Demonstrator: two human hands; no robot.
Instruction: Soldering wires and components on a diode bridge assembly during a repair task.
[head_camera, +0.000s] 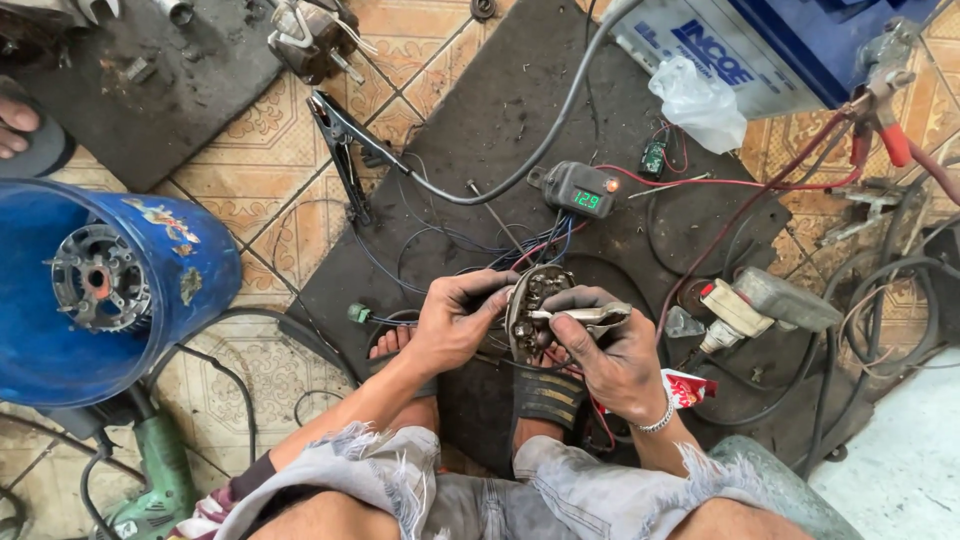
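Head view: left hand (452, 322) clamped on round metal part (532, 308) at frame centre; right hand (610, 355) closed around flat metal tool (585, 316) laid across it. Digital meter (580, 188) at 12 o'clock, blue drum (60, 340) at 9 o'clock.

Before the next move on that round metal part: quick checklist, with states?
1. Left hand gripping the round part: ok.
2. Right hand holding the flat metal tool against the part: ok.
3. Meter display lit: ok.
4. Red clamp seated on the battery: cannot tell.
5. Black clamp lying loose on the floor, clear of the hands: ok.
6. Wires behind the part untangled: not ok.
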